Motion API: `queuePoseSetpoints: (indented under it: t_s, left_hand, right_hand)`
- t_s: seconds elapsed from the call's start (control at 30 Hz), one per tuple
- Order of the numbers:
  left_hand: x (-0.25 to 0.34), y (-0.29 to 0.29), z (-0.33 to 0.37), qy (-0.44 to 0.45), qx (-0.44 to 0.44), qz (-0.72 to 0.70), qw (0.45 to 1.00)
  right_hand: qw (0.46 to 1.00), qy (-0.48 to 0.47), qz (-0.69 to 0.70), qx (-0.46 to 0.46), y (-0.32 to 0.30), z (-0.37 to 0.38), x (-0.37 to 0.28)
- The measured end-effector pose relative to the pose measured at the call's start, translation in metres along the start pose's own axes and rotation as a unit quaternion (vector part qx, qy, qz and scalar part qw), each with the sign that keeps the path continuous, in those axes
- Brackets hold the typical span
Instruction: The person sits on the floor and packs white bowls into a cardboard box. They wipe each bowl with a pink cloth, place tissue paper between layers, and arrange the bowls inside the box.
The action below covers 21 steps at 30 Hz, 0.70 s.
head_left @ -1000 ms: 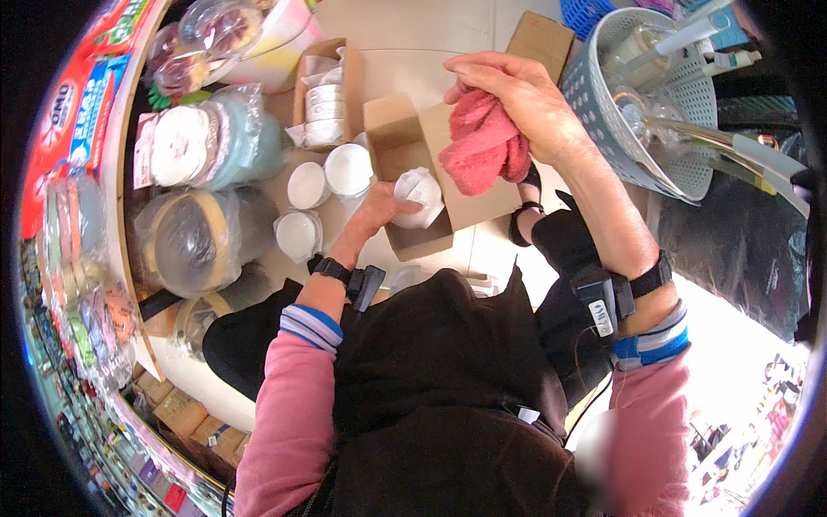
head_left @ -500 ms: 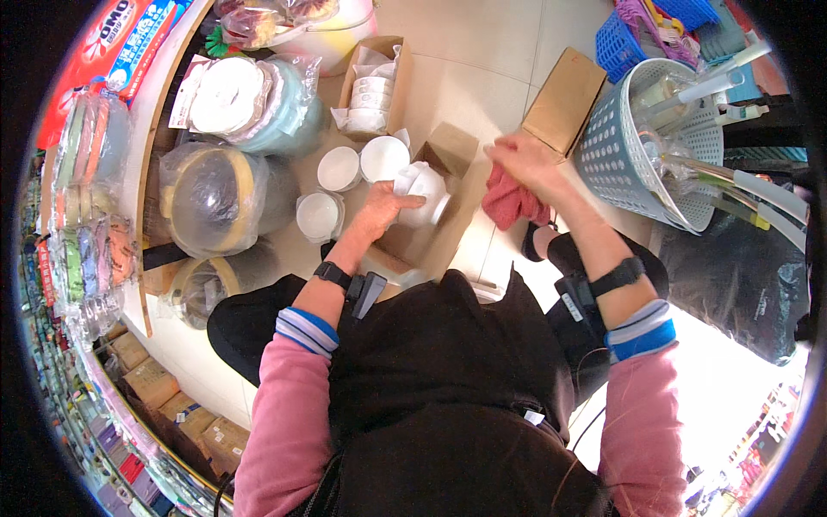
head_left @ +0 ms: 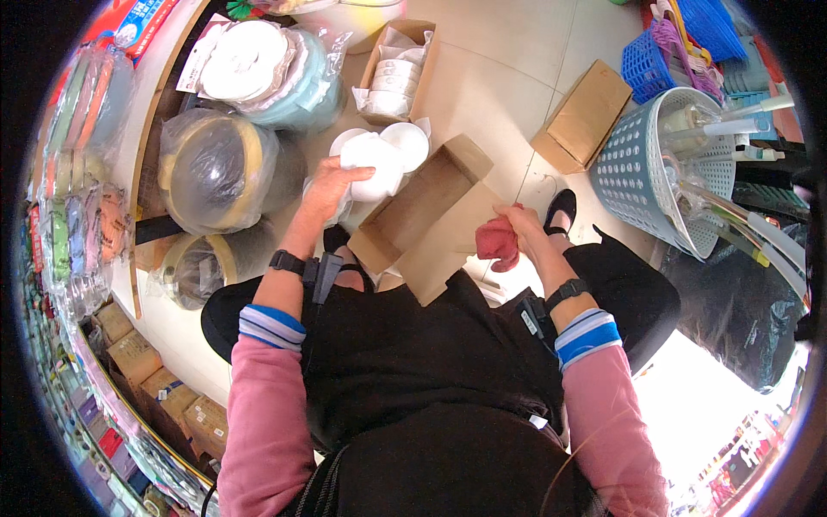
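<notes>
My left hand (head_left: 332, 185) is closed on the rim of a white bowl (head_left: 372, 164), tilted above other white bowls (head_left: 405, 145) on the floor. Whether it holds one bowl or a small stack, I cannot tell. A crumpled red cloth (head_left: 498, 244) is gripped in my right hand (head_left: 528, 231), in front of my right knee. Between the hands, an open cardboard box (head_left: 426, 202) lies aslant with bare cardboard showing inside. Part of the bowls near my left hand is hidden by the hand and the held bowl.
Beyond the bowls stands a carton (head_left: 425, 52) with stacked white bowls and paper. A brown box (head_left: 581, 116) sits beside a grey perforated basket (head_left: 624, 172) full of long handled things. Plastic-wrapped round pans (head_left: 215, 172) and plates (head_left: 245, 60) line the left side.
My left hand has carried the white bowl leftward, away from over the open box. My right hand has drawn the red cloth nearer to me. The view has shifted slightly.
</notes>
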<state>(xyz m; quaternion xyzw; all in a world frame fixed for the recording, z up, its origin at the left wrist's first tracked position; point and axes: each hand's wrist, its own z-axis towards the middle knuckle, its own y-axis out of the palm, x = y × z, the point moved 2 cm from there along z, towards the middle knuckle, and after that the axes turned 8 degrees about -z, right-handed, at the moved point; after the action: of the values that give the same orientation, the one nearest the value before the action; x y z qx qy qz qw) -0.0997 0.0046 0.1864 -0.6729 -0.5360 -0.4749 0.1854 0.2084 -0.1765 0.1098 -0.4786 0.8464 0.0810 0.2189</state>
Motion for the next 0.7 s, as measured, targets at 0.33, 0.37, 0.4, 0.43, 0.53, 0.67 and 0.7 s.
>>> queuePoseSetpoints:
  t_s: [0.33,0.37,0.4,0.43,0.53,0.67,0.7]
  left_hand:
    - [-0.022,-0.008,-0.005,-0.075,0.005,0.238,0.968]
    - [-0.03,-0.005,-0.006,-0.075,-0.007,0.281,0.957]
    - [-0.04,0.0,-0.006,-0.066,-0.028,0.314,0.947]
    - [-0.05,0.003,-0.007,-0.075,-0.041,0.354,0.932]
    - [-0.085,0.02,-0.011,0.057,-0.094,0.66,0.743]
    - [-0.133,0.019,-0.011,0.11,-0.097,0.687,0.712]
    - [-0.142,0.015,-0.01,0.126,-0.093,0.686,0.711]
  right_hand:
    - [0.947,-0.209,-0.238,0.057,-0.046,-0.049,-0.1]
    - [0.893,-0.233,-0.366,0.123,-0.051,-0.057,-0.123]
    - [0.896,-0.282,-0.328,0.101,-0.058,-0.072,-0.137]
    - [0.906,-0.274,-0.306,0.103,-0.064,-0.083,-0.151]
    - [0.879,-0.344,-0.302,0.136,-0.075,-0.113,-0.186]
    - [0.911,-0.381,-0.125,0.096,-0.084,-0.139,-0.203]
    - [0.919,-0.381,-0.072,0.079,-0.085,-0.143,-0.204]
